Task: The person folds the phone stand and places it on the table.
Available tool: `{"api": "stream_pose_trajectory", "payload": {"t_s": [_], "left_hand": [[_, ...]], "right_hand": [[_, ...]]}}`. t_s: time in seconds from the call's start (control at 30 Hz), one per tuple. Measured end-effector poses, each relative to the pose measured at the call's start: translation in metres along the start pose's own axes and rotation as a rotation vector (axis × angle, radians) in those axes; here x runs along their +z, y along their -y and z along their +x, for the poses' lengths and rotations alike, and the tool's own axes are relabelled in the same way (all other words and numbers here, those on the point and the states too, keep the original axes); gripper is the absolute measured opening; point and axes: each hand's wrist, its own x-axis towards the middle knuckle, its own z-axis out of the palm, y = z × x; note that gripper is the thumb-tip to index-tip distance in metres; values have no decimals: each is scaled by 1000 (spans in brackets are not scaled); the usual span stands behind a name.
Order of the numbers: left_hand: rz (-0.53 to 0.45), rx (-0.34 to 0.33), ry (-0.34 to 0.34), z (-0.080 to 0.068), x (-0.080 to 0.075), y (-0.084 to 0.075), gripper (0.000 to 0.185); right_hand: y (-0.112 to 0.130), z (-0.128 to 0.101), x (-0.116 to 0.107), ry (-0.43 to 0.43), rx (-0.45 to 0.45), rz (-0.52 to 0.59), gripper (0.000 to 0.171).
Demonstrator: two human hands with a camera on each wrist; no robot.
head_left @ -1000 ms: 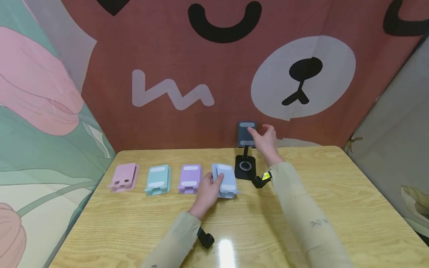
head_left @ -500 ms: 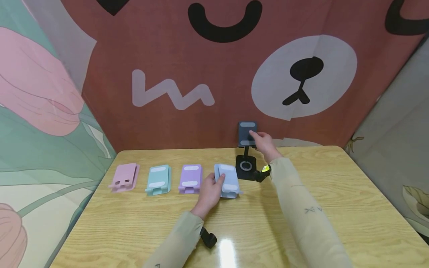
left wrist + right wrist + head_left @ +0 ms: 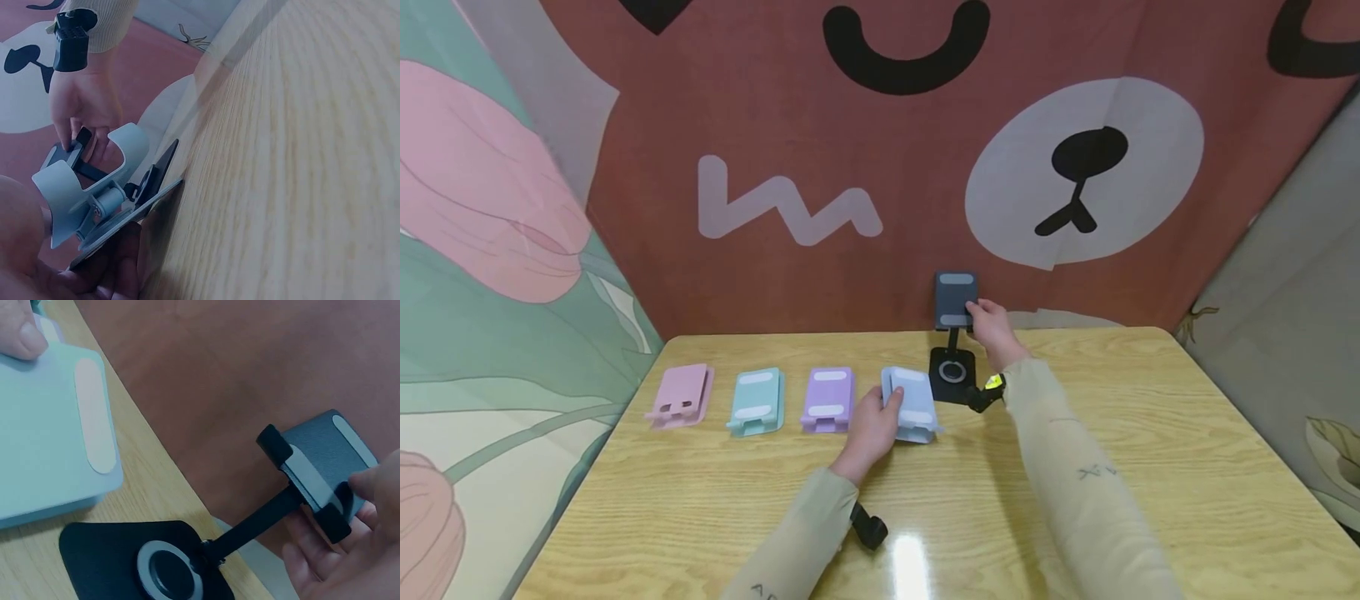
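Observation:
My left hand holds a folded light blue phone stand by its left side, thumb on top. In the left wrist view, this phone stand shows its two curved hooks and hinge, tilted at the tabletop, with fingers beneath it. Behind it to the right stands a black phone stand, its arm raised and its plate upright above a flat base with a ring. My right hand pinches the plate's right edge. The right wrist view shows the thumb on the plate's front and the other fingers behind it.
Folded pink, teal and purple phone stands lie in a row on the wooden table, left of my left hand. A brown printed cloth hangs right behind the table's back edge.
My right hand's spread fingers have come together, and its thumb has slid down to the black plate's right edge. The light blue phone stand has shifted slightly right in my left hand.

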Motion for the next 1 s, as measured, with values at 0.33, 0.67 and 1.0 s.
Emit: {"api": "stream_pose_trajectory", "payload": {"t_s": [0.33, 0.67, 1.0], "left_hand": [[29, 0, 17, 2, 1, 1, 45], [74, -17, 37, 5, -2, -1, 47], [197, -4, 7, 8, -2, -3, 38]], "right_hand": [[-4, -2, 1, -130, -63, 30, 39], [4, -12, -4, -205, -111, 43, 31], [5, -24, -8, -187, -129, 24, 37]]}}
